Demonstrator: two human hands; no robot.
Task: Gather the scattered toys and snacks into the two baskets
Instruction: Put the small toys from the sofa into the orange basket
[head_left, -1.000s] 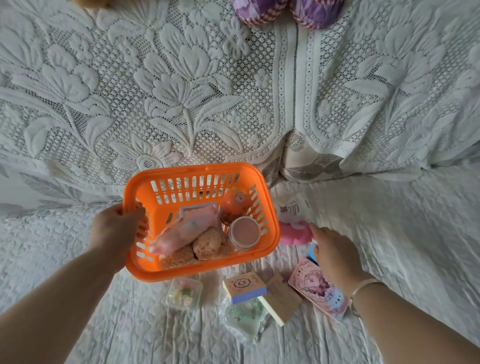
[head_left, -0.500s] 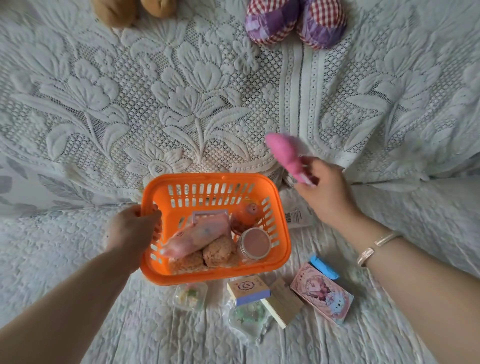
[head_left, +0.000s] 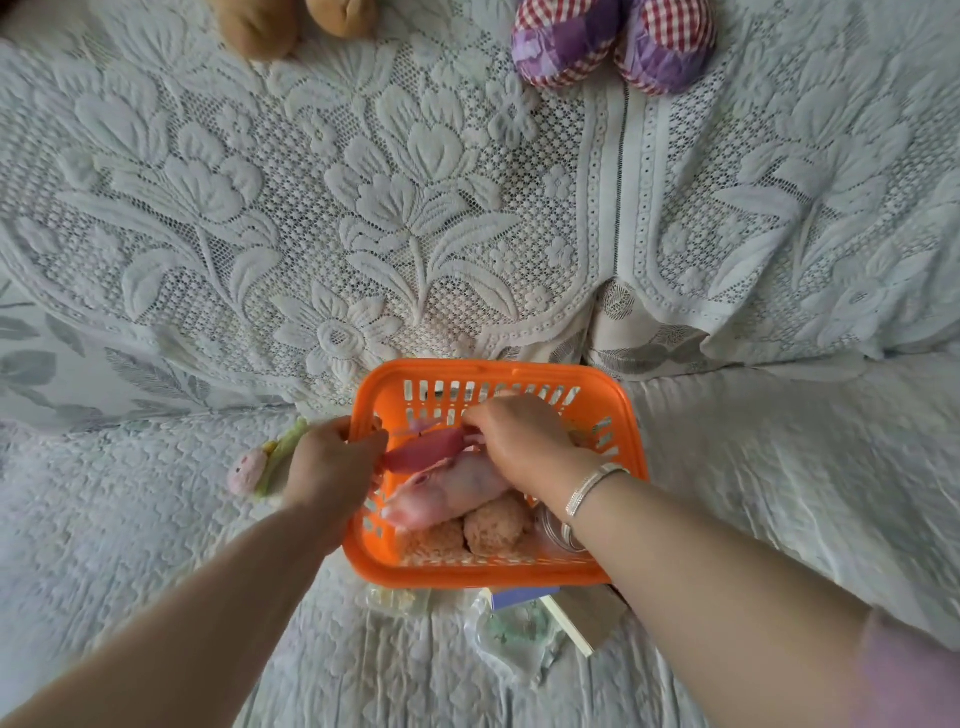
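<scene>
Small pink and green plush toy (head_left: 260, 470) lies on the bed, just left of the left hand (head_left: 332, 462). Left hand's grip is closed on the left rim of the orange basket (head_left: 488, 374). Inside the basket, the right hand (head_left: 519, 441) holds a dark pink toy (head_left: 423, 449) in a closed grip; the toy extends leftward from the fingers, above a pale pink packet (head_left: 452, 493) and round biscuits (head_left: 493, 527). Small boxes and clear packets (head_left: 519, 629) lie below the basket.

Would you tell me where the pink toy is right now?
In the head view the pink toy is inside the orange basket, near its left wall, held by the right hand above the pale pink packet.
</scene>
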